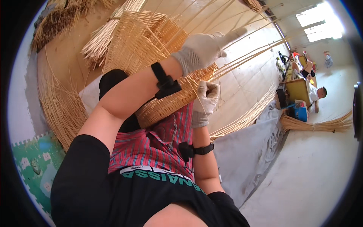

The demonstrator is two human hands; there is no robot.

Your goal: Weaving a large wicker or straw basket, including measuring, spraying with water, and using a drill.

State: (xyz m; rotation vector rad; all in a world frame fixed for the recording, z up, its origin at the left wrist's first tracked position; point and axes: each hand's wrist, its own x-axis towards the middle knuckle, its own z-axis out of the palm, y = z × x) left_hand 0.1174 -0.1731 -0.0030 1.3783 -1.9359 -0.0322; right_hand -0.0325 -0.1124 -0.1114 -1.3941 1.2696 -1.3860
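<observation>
A half-woven wicker basket (pixel 166 108) leans across my lap, its long unwoven stakes (pixel 249 60) sticking out to the upper right. My left hand (pixel 204 49), in a pale work glove, reaches over the basket with its fingers stretched out along the stakes. Whether it presses on any of them is hard to see. Lower and nearer, my right hand (pixel 206 99), gloved too, is closed at the basket's edge. A thin wicker strand (pixel 199 90) runs into its curled fingers; the fingertips are partly hidden.
Bundled wicker rods (pixel 100 45) lie behind the basket, and loose strands (pixel 56 102) spread at the left. More long rods (pixel 249 117) rest on grey sheeting (pixel 242 147). Farther right are a tied bundle (pixel 317 124), a blue bucket (pixel 301 113) and a seated person (pixel 314 92).
</observation>
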